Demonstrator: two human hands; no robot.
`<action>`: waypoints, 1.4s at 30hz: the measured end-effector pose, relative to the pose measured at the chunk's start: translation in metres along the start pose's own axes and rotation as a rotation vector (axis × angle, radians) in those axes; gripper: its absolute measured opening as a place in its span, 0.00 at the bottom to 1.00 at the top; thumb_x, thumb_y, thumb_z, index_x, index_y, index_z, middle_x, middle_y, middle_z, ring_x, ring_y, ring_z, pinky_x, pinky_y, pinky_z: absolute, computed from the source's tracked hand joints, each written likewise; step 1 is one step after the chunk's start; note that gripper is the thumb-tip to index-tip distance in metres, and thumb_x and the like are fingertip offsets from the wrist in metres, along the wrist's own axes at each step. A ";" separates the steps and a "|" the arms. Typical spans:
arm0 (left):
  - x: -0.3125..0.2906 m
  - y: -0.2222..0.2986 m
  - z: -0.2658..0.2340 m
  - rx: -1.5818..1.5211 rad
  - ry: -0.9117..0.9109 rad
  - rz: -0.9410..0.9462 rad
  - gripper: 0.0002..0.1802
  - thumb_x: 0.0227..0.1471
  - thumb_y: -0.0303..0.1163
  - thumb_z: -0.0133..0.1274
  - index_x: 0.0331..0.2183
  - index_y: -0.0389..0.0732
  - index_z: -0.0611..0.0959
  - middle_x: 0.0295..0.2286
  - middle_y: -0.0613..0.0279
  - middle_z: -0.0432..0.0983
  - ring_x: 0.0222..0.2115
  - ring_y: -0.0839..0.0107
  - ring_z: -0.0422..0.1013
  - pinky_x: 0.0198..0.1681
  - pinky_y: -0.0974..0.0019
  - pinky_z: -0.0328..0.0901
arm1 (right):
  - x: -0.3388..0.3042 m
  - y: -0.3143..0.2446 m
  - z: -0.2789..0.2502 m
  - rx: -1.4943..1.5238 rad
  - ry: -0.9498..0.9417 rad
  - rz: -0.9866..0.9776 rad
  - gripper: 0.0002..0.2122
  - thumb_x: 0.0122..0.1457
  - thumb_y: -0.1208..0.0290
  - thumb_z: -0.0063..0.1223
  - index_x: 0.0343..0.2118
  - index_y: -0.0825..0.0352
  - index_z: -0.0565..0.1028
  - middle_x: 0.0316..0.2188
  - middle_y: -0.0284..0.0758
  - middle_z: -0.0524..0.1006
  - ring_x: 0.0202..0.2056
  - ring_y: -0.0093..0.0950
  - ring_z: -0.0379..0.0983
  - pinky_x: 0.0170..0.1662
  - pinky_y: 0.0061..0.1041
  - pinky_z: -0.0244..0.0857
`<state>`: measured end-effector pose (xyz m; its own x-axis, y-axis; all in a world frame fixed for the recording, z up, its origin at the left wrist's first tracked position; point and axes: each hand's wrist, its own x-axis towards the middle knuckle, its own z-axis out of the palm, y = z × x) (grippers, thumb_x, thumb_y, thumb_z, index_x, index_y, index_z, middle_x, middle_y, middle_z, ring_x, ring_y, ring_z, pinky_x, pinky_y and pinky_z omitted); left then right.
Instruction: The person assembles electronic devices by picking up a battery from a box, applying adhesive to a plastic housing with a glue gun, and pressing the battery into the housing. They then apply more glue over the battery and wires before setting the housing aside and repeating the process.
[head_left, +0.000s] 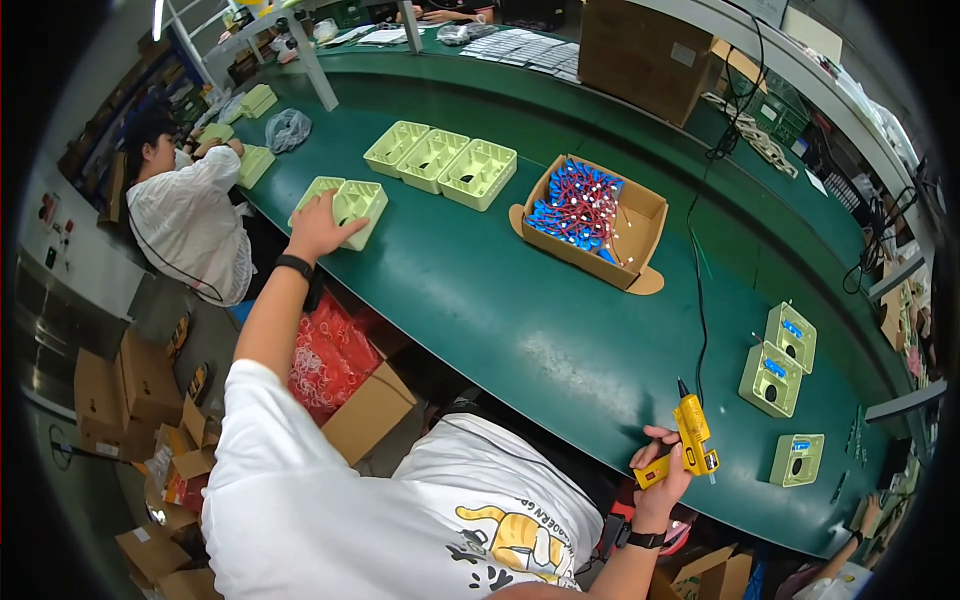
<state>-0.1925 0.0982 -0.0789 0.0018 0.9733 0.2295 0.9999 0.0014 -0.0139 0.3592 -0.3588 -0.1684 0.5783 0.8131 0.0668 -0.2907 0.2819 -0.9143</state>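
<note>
My left hand (319,228) reaches over two pale green plastic housings (362,205) at the table's left. Its fingers lie over the left housing and its thumb stretches across the right one, gripping them from above. In my right hand (668,475), near the front edge, is a yellow hot glue gun (691,430), its dark nozzle pointing away from me and a black cable running from it. Three more housings (440,165) stand in a row beyond the left hand. An open cardboard box (648,222) holds many blue battery packs (575,205) with red wires and white plugs.
At the right stand three housings (797,460), each with a blue battery pack inside. A person in white (190,225) works at the left end, beside a clear plastic bag (288,130). Cardboard boxes (130,385) and a red bag (335,360) lie below the green table (460,300).
</note>
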 end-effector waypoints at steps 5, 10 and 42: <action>-0.009 0.000 -0.016 -0.259 -0.094 0.397 0.18 0.61 0.37 0.64 0.52 0.48 0.90 0.53 0.56 0.81 0.52 0.47 0.80 0.57 0.53 0.73 | 0.001 -0.002 0.003 0.019 -0.006 -0.001 0.12 0.81 0.62 0.47 0.49 0.68 0.72 0.48 0.54 0.84 0.23 0.25 0.72 0.29 0.30 0.73; 0.001 0.047 -0.038 0.075 0.041 0.951 0.11 0.56 0.30 0.59 0.41 0.48 0.92 0.45 0.59 0.78 0.46 0.55 0.79 0.50 0.56 0.74 | 0.003 -0.003 0.002 0.031 0.010 0.026 0.12 0.81 0.63 0.47 0.49 0.68 0.72 0.49 0.55 0.83 0.24 0.26 0.72 0.30 0.31 0.74; 0.001 0.440 -0.028 -0.334 0.279 0.832 0.16 0.51 0.39 0.72 0.38 0.40 0.90 0.45 0.52 0.83 0.47 0.46 0.81 0.52 0.45 0.77 | -0.004 0.003 0.006 0.216 0.027 -0.025 0.12 0.80 0.63 0.47 0.50 0.68 0.74 0.50 0.58 0.83 0.27 0.27 0.74 0.34 0.33 0.75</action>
<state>0.2478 0.0932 -0.0576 0.6779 0.5413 0.4973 0.6276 -0.7785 -0.0082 0.3512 -0.3586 -0.1685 0.6067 0.7913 0.0755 -0.4306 0.4070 -0.8056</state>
